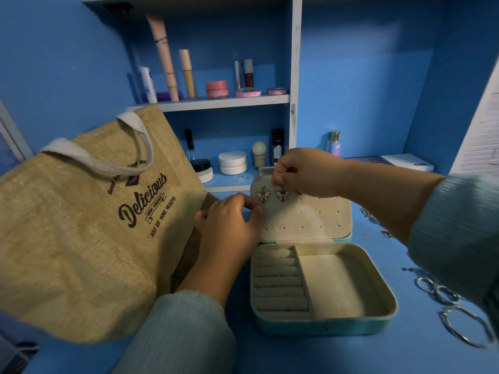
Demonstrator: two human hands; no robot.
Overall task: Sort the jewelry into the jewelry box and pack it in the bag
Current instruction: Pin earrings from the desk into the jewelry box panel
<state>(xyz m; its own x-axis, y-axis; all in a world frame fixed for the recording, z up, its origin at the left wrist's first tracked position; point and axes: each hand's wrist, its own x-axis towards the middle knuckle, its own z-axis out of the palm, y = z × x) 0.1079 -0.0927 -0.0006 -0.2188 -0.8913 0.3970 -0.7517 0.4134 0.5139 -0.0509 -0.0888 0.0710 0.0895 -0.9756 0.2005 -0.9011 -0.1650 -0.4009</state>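
**Earrings going onto lid panel**

Jewelry box (324, 323) open on blue surface (391, 354), tray empty. Right hand (307, 172) pinches top of right butterfly earring (282, 194) at the lid panel (305, 214). Left earring (262, 195) hangs beside it. Left hand (229, 225) curled on panel's left edge. Bag (81, 225) stands left; bangles (459, 319) lie right.

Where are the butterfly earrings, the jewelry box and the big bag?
butterfly earrings (263, 195), head view, on the left butterfly's wings.
jewelry box (337, 282), head view, on the bare floor of its big compartment.
bag (81, 238), head view, on its woven front.
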